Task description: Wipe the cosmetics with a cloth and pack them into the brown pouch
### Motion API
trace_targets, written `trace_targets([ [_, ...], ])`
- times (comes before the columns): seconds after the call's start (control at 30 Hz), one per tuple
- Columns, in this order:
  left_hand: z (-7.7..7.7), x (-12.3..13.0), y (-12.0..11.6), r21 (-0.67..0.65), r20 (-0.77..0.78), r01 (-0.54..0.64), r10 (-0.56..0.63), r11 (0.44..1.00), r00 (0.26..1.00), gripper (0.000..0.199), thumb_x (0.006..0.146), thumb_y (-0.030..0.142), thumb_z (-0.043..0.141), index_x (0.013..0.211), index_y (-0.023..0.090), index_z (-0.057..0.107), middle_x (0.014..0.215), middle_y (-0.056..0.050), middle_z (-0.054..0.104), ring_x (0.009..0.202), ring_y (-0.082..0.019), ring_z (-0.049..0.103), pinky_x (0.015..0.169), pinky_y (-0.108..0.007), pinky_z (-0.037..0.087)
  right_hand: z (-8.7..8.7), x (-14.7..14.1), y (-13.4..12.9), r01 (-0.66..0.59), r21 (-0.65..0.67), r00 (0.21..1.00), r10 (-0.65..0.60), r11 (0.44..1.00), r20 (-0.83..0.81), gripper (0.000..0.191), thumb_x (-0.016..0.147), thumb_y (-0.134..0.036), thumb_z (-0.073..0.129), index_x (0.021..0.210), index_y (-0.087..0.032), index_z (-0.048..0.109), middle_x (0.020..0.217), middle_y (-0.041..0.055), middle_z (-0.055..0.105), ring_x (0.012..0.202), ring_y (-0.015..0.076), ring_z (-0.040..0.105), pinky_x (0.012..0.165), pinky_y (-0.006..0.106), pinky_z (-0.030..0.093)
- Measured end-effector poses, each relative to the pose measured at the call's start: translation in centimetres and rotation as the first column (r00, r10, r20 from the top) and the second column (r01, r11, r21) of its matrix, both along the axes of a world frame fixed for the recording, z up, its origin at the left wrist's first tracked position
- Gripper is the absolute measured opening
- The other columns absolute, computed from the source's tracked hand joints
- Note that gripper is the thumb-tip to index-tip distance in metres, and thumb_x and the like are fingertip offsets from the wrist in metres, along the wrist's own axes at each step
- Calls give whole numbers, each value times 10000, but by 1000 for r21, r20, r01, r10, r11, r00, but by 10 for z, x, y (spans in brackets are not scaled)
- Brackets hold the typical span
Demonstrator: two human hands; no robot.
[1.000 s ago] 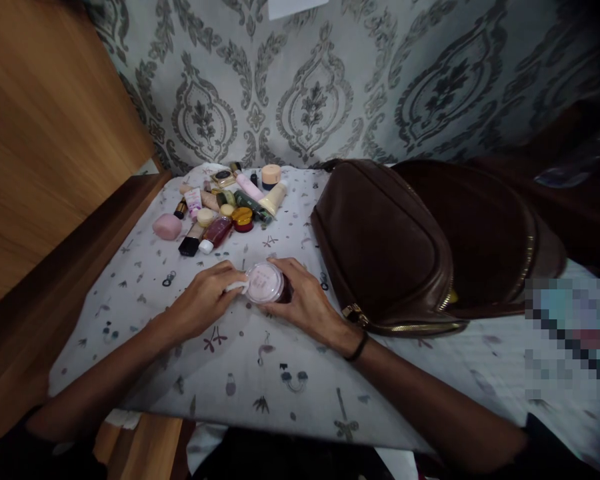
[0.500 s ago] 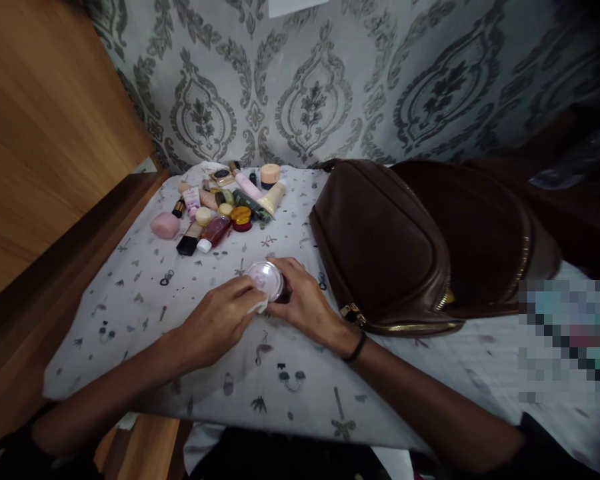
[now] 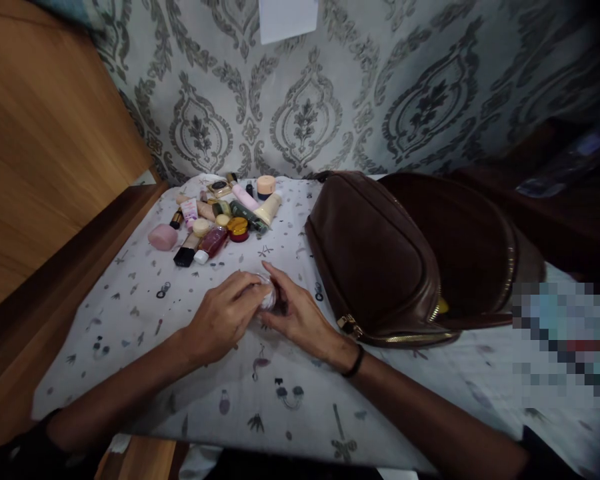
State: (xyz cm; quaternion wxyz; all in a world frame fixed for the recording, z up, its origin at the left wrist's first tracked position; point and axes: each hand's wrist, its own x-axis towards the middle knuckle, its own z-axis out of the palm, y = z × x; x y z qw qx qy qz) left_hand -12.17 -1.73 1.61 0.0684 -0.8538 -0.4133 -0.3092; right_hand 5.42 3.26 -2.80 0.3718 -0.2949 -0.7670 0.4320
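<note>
From my remote seat I see an open brown bag (image 3: 375,257) along the desk's (image 3: 260,423) right side, crowding the right hand (image 3: 305,323), and cosmetics (image 3: 223,219) cluttering the back left corner. The jar (image 3: 269,299), near the desk's middle, sits gripped in my right fingers; my left hand (image 3: 227,313) covers its top, whether gripping I cannot tell. Printed white cloth (image 3: 170,373) drapes the desk, against a patterned wall (image 3: 250,113).

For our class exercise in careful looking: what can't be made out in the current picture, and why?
Head view:
- Top of the round container: mostly behind the left hand.
- Depths of the brown bag: lost in shadow.
- Top of the white sheet: cut off by the upper edge.
</note>
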Motion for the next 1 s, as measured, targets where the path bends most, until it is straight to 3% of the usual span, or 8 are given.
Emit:
trace_targets([
  [0.1,4,1,5,49,-60,-31,34,998,998,250,998,120,426,1161,173,607,1031,-80,653,951,-189,621,794,-298,539,1,-1,-2,15,-48,1000,-15,999,3,938,757,-155,749,1560,-222,268,1179,67,671,955,217,662,879,396,561],
  [0.17,10,0,8,34,-92,-54,57,998,994,250,1001,131,424,1143,165,626,999,-77,649,919,-193,615,767,-302,530,2,-1,-2,-5,-28,1000,4,1000,-13,987,756,-149,753,1577,-221,209,1219,76,669,1007,224,665,908,403,556],
  [0.3,25,-5,9,-121,-110,-113,99,986,989,248,1003,168,436,1103,177,663,993,-69,632,915,-198,606,771,-313,518,1,0,-3,-31,-2,999,31,1000,-20,961,788,-179,743,1581,-239,204,1285,106,652,1075,243,664,948,443,547],
  [0.47,33,-16,6,-331,-13,-158,162,930,987,219,995,214,472,1055,205,683,968,-41,609,903,-189,614,784,-313,496,-1,3,-3,-39,108,999,42,993,-21,851,798,-169,746,1538,-283,342,1379,120,592,1176,271,625,978,483,542],
  [0.6,26,-26,4,-383,67,-192,235,904,970,199,980,246,499,1031,198,685,949,-44,633,906,-202,626,786,-319,494,-2,2,-2,-64,157,997,70,986,-35,747,813,-139,733,1482,-299,444,1308,96,624,1153,257,632,958,472,560],
  [0.73,15,-35,2,-435,137,-183,266,881,954,203,961,294,523,983,179,689,920,-48,665,869,-201,641,771,-310,490,-3,0,-2,-52,125,998,57,991,-41,696,804,-148,745,1438,-283,494,1285,101,624,1140,262,633,945,475,565],
  [1.0,-8,-41,-6,-654,263,-88,335,751,905,252,906,367,547,898,171,704,905,-52,724,855,-206,653,760,-300,476,-8,-1,-1,-11,-10,999,11,1000,-41,693,714,-176,825,1330,-241,512,1260,101,623,1144,273,635,953,463,561],
])
